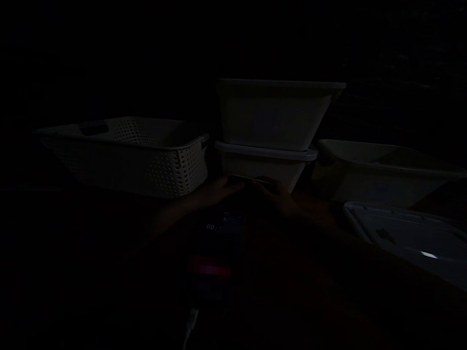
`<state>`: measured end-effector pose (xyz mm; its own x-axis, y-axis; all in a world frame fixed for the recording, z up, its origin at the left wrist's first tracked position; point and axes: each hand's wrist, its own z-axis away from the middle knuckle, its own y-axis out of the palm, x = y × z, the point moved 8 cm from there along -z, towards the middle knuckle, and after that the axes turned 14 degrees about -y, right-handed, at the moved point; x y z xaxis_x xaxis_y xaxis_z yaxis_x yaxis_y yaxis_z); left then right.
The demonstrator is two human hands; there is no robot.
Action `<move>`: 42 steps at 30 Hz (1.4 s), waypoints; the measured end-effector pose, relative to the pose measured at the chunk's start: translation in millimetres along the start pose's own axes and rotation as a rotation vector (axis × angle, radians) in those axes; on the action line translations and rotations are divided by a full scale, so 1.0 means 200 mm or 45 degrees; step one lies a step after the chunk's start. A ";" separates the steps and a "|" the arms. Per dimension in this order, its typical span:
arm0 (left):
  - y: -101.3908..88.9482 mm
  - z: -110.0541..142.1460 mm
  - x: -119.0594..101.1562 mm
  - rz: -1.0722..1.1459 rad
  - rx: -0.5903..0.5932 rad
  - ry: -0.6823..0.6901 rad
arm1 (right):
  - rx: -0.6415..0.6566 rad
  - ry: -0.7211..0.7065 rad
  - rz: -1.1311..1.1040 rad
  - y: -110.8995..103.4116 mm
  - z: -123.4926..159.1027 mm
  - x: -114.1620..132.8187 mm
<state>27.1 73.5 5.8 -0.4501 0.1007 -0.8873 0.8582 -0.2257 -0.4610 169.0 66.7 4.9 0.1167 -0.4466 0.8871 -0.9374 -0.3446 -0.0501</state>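
Note:
The picture is very dark. My left hand [215,191] and my right hand [279,195] are stretched forward, in front of the stacked bins. Between them they hold a dark flat object with a thin pale upper edge [252,178]; its kind cannot be made out. The thumbs lie on the near side, and the other fingers are mostly hidden. Nearer to me, below the hands, lies a phone [219,239] with a dim screen showing digits that begin "00:". A white charging cable [191,322] runs to its near end.
A white perforated basket [122,167] stands at the left. Behind my hands, a pale bin [272,115] rests on a lidded bin [265,164]. Another bin [373,183] stands at the right, with a clear lid [413,233] lying before it. The background is black.

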 end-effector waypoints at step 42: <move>-0.01 0.00 0.01 0.044 -0.020 0.002 | 0.152 -0.125 0.165 -0.01 -0.03 -0.02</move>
<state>24.4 74.5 6.0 -0.4198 0.0951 -0.9026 0.8769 -0.2141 -0.4304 167.8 74.2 3.3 0.0346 -0.5699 0.8210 -0.9018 -0.3720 -0.2201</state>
